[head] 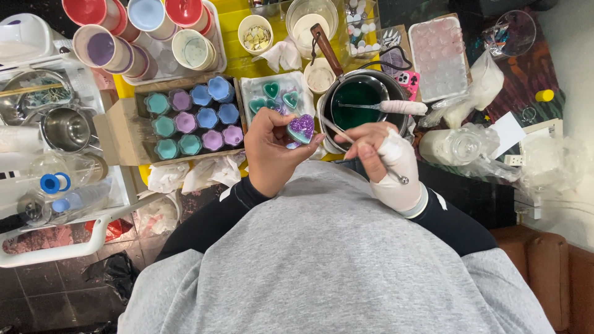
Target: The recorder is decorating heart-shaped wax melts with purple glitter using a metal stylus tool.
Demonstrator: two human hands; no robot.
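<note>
We see a purple glittery heart (301, 128) with a teal edge held in the left hand (272, 151), whose fingers (312, 143) curl closed around its lower side, just above the grey sweatshirt (334, 260) and in front of the pot. The right hand (387, 154), wrapped in a white bandage, has its fingers closed in a pinch on a thin metal stick (365, 153) that slants from near the heart down past the wrist. Just beyond both hands stands a dark pot (362, 99) with a wooden handle, filled with green liquid, and a white-handled spoon (396, 107) lies across its rim. Left of the pot we find a white tray (250, 89) of teal heart moulds, and further left a cardboard box (120, 127) holding flower-shaped pieces (197, 117) in teal, purple and blue, in rows. Crumpled tissues (198, 173) lie below the box. At the far edge of the yellow counter (232, 18) stand paper cups (148, 31) with coloured fills on a tray. To the right, we see a clear mould (440, 55) of pale pink pieces, a pink phone (409, 80) and plastic bags (470, 145). Steel cups (65, 128) and bottles (68, 198) sit on a white rack at the far left.
</note>
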